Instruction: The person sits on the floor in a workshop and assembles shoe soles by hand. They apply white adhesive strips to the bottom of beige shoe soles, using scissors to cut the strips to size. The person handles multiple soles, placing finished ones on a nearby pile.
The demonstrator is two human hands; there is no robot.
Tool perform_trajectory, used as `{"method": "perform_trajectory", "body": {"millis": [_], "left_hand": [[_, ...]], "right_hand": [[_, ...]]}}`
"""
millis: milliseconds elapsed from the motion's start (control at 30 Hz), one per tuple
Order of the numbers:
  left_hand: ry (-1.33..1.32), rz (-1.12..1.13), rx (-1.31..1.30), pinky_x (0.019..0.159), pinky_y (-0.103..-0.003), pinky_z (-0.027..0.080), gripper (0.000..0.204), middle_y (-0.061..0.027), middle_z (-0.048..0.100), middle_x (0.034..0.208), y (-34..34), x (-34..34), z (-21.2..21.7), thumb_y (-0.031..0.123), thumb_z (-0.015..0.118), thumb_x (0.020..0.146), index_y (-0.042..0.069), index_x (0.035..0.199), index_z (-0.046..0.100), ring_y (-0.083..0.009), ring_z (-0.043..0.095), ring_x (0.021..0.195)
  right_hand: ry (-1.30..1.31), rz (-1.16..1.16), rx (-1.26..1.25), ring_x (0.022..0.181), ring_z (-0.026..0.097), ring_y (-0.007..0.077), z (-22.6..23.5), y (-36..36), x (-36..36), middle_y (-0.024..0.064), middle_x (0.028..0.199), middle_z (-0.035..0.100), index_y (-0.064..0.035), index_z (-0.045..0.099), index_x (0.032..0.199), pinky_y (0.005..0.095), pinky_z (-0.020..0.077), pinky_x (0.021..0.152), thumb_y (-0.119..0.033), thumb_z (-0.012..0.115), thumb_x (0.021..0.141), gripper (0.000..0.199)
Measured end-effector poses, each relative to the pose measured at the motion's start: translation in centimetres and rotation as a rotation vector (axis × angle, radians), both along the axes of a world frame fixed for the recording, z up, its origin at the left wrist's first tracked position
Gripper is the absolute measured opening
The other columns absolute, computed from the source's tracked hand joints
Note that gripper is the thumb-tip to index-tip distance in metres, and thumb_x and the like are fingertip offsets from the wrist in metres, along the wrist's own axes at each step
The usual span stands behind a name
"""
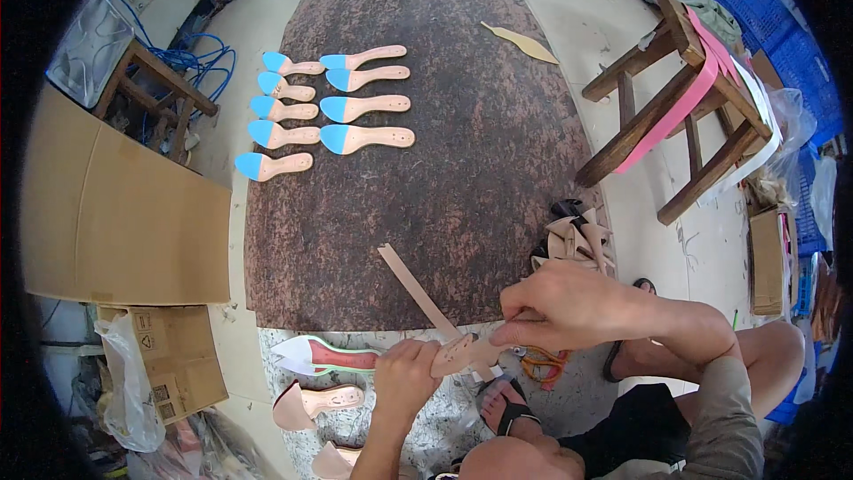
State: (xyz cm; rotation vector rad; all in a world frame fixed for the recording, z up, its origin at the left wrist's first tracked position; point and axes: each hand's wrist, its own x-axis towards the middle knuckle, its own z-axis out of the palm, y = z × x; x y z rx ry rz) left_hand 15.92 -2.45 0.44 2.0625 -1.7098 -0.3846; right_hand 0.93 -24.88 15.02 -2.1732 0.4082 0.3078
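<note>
My left hand (407, 380) is closed around one end of a beige shoe insole (457, 354) with small dark marks on it. Just right of the insole, my right hand (562, 304) is closed in a pinch; what its fingertips hold is hidden. A long beige strip (413, 286) runs from the dark mat up to the insole. Beside my left hand lies a pointed sole piece (306, 356), white and red with a pale green edge. Below that is a beige insole with a pointed toe cover (295, 407). Another similar piece (330, 462) is partly behind my left forearm.
Several insoles with blue toes (366, 109) lie in two columns on the dark mat (480, 213). A yellowish leaf-shaped piece (524, 41) is farther off. Beige and black pieces (573, 238) are piled at right. A wooden stool (640, 116) and cardboard box (142, 204) flank the mat.
</note>
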Motion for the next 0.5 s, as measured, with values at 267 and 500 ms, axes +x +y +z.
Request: {"method": "perform_trajectory", "body": {"millis": [267, 500], "left_hand": [[0.685, 0.062, 0.086, 0.061, -0.034, 0.053, 0.017, -0.0084, 0.070, 0.075, 1.1, -0.6, 0.8, 0.015, 0.075, 0.078, 0.002, 0.088, 0.071, -0.0209, 0.067, 0.065], [1.425, 0.200, 0.025, 0.071, -0.031, 0.053, 0.016, -0.0061, 0.067, 0.080, 2.3, -1.3, -0.1, 0.015, 0.061, 0.093, -0.001, 0.095, 0.062, -0.0147, 0.065, 0.077]], "right_hand": [[0.019, -0.120, 0.421, 0.056, 0.049, 0.0105, -2.9, -2.2, 0.8, 0.0039, 0.060, 0.057, 0.0030, 0.066, 0.077, 0.0315, 0.0395, 0.050, -0.025, 0.066, 0.091, 0.032], [0.058, -0.305, 0.967, 0.056, 0.042, 0.0028, -6.7, -1.5, 2.0, -0.0028, 0.074, 0.057, -0.0025, 0.067, 0.101, 0.0198, 0.0312, 0.047, -0.021, 0.065, 0.094, 0.020]]}}
